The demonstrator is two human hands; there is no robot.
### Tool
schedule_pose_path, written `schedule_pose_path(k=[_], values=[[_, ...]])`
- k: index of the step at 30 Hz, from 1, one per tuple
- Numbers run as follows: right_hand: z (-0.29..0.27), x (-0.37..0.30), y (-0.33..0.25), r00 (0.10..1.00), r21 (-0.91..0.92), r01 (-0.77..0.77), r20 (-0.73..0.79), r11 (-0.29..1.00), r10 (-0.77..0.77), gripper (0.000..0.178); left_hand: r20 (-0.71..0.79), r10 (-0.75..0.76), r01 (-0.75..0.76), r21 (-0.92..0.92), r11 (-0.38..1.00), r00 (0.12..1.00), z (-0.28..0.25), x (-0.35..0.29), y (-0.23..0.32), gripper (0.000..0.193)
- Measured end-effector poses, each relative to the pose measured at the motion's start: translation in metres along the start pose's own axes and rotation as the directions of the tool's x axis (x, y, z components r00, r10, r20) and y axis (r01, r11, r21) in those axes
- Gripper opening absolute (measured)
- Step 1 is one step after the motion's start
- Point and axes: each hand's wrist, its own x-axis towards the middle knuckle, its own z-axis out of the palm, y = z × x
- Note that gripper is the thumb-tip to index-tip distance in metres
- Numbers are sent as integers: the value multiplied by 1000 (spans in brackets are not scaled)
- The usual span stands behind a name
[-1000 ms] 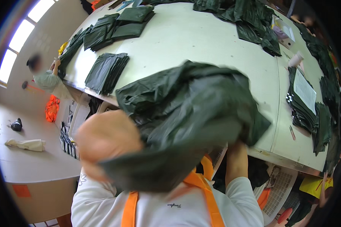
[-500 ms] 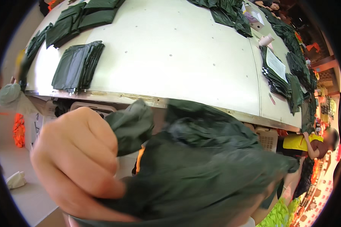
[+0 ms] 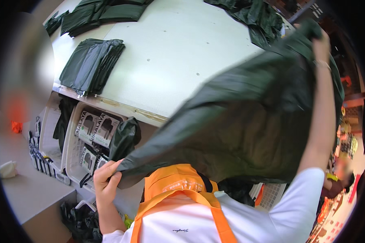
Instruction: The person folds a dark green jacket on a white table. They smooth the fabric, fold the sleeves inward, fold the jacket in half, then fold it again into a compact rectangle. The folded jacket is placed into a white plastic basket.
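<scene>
A large dark green, thin rainwear garment point(image 3: 231, 121) is stretched in the air between my two hands. My left hand point(image 3: 107, 176), low in front of me, pinches one corner of it between thumb and fingers. High at the right, my raised right hand point(image 3: 321, 42) grips the opposite end, its fingers partly covered by the cloth. The garment's middle sags in front of my orange apron point(image 3: 176, 178) and over the right part of the table. Which part of the garment each hand holds I cannot tell.
Ahead stands a white table point(image 3: 166, 56) with a folded green stack point(image 3: 91, 67), more folded garments point(image 3: 105, 12) and a loose green pile point(image 3: 251, 20). Under its edge are white plastic baskets point(image 3: 71, 141) with printed boxes point(image 3: 97, 125). A person point(image 3: 336, 186) is at the far right.
My right arm has swung up and out to the right, spreading the bunched garment wide. My left hand has moved lower and farther from the camera, still holding its corner.
</scene>
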Motion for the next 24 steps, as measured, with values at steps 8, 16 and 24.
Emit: schedule_pose_path(k=[8, 16, 24], values=[[325, -123, -74, 777, 545, -310, 618, 779, -123, 78, -283, -147, 284, 541, 792, 948, 92, 97, -102, 85], [281, -283, 90, 653, -384, -84, 676, 920, 342, 71, -508, 38, 370, 675, 638, 861, 141, 309, -181, 88], [298, -257, 164, 756, -258, 8, 634, 966, 163, 66, -703, 255, 609, 706, 361, 664, -21, 375, -209, 25]])
